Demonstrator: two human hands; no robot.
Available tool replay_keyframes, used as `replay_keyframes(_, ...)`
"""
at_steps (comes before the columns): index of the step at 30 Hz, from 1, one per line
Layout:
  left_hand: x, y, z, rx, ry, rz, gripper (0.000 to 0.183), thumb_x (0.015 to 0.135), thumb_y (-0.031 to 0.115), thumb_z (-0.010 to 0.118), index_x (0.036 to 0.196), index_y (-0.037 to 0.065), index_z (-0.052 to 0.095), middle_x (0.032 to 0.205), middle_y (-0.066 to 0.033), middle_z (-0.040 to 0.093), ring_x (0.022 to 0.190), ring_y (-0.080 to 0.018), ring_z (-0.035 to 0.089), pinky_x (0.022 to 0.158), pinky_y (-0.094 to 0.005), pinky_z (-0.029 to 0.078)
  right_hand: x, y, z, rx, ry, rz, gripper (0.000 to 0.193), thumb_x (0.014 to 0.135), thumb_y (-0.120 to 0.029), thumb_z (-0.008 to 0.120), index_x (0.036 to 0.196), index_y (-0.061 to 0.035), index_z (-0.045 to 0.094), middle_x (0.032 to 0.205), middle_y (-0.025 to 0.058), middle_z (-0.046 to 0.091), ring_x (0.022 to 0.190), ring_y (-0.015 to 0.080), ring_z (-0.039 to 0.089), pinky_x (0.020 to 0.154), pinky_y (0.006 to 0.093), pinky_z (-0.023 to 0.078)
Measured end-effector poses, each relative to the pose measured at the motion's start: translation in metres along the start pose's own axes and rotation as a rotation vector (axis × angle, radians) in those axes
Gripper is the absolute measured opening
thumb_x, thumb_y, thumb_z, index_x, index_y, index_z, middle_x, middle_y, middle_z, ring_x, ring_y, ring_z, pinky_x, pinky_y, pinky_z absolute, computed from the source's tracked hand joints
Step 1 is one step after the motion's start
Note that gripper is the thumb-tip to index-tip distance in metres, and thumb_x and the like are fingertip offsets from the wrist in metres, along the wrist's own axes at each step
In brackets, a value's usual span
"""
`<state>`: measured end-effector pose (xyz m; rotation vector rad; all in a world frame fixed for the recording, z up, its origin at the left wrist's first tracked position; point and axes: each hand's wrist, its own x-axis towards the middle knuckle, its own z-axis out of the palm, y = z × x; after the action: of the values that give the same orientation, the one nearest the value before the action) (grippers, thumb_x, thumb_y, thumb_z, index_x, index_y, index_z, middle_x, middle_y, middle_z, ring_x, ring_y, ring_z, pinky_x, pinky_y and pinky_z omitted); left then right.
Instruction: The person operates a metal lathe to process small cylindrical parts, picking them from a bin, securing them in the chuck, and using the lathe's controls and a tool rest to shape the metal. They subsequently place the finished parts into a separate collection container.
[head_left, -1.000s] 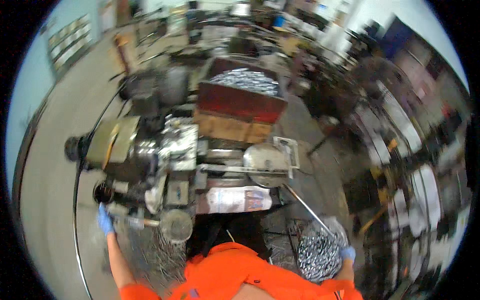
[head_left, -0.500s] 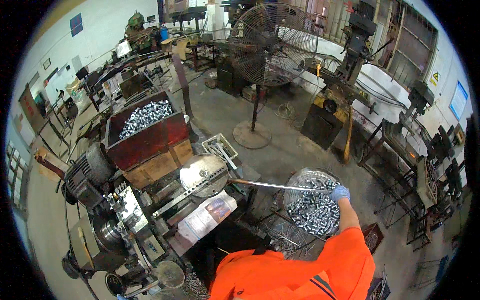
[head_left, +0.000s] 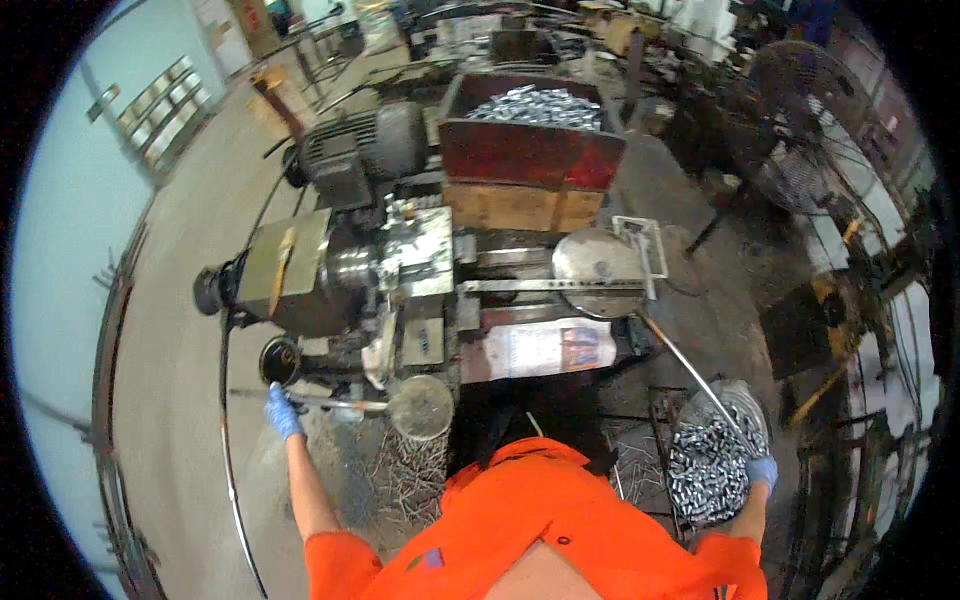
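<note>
My left hand (head_left: 283, 412), in a blue glove, is closed at the lower edge of a small black handwheel (head_left: 279, 359) on the machine. A metal bar (head_left: 345, 404) runs past its fingers; blur hides what exactly they grip. On the far right my right hand (head_left: 762, 472), also gloved in blue, is wrapped round the near end of a long metal rod (head_left: 693, 368). This rod slants up and left to a round metal plate (head_left: 598, 272) on the machine. Under its near end, a round basket (head_left: 764, 408) holds many short shiny metal sleeves (head_left: 705, 470).
A red metal bin (head_left: 535, 152) of similar pieces stands behind the machine on a wooden box (head_left: 520, 206). An electric motor (head_left: 362, 150) sits at the back left. Thin scrap rods (head_left: 405, 480) lie on the floor near my left forearm. A large fan (head_left: 800, 110) stands at right.
The view has swung left and down toward the machine. My left hand, barely visible at the lower edge before, now shows fully by the handwheel. My right hand still holds the rod.
</note>
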<state>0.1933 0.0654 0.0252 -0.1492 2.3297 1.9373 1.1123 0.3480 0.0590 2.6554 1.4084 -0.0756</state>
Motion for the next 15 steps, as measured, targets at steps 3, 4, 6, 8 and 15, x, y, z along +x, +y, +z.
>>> replay_keyframes(3, -0.008, 0.000, -0.001, -0.030, 0.040, 0.063, 0.047, 0.085, 0.043, 0.056, 0.070, -0.001, 0.053, 0.054, -0.0105, 0.052, 0.038, -0.0197, 0.052, 0.033, -0.0316, 0.044, 0.013, 0.007, 0.008, -0.012, -0.003, -0.017, 0.040, 0.070, -0.030, 0.062, 0.097, -0.0004, 0.063, 0.100, 0.0240, 0.061, 0.097, 0.0373, 0.058, 0.082, 0.0418, 0.048)
replay_keyframes(4, -0.004, -0.001, -0.002, -0.002, 0.021, 0.049, 0.046, 0.085, 0.042, 0.057, 0.072, -0.002, 0.054, 0.052, -0.0104, 0.053, 0.037, -0.0201, 0.052, 0.032, -0.0310, 0.043, 0.016, 0.006, 0.009, -0.022, -0.022, -0.017, 0.040, 0.072, -0.030, 0.062, 0.098, -0.0007, 0.063, 0.098, 0.0235, 0.062, 0.096, 0.0372, 0.058, 0.082, 0.0423, 0.048)
replay_keyframes(6, 0.000, -0.004, -0.002, -0.009, 0.040, 0.059, 0.046, 0.085, 0.042, 0.056, 0.071, -0.002, 0.054, 0.051, -0.0103, 0.053, 0.036, -0.0197, 0.052, 0.032, -0.0306, 0.043, 0.015, 0.003, 0.009, -0.030, -0.044, -0.027, 0.043, 0.070, -0.031, 0.063, 0.099, 0.0003, 0.062, 0.098, 0.0237, 0.062, 0.097, 0.0371, 0.058, 0.081, 0.0422, 0.048)
replay_keyframes(8, 0.000, -0.003, 0.003, 0.012, 0.033, 0.045, 0.046, 0.085, 0.042, 0.056, 0.069, -0.001, 0.054, 0.050, -0.0099, 0.052, 0.036, -0.0193, 0.051, 0.032, -0.0308, 0.043, 0.013, 0.003, 0.007, -0.037, -0.051, 0.001, 0.043, 0.070, -0.031, 0.063, 0.100, -0.0002, 0.062, 0.099, 0.0236, 0.061, 0.097, 0.0366, 0.059, 0.082, 0.0420, 0.048)
replay_keyframes(15, -0.005, 0.004, 0.006, 0.007, 0.042, 0.067, 0.047, 0.085, 0.042, 0.055, 0.068, -0.002, 0.054, 0.049, -0.0082, 0.050, 0.036, -0.0186, 0.051, 0.032, -0.0305, 0.045, 0.009, 0.004, 0.010, 0.031, -0.014, 0.032, 0.039, 0.070, -0.027, 0.063, 0.101, -0.0039, 0.063, 0.103, 0.0230, 0.061, 0.100, 0.0366, 0.057, 0.083, 0.0415, 0.047)
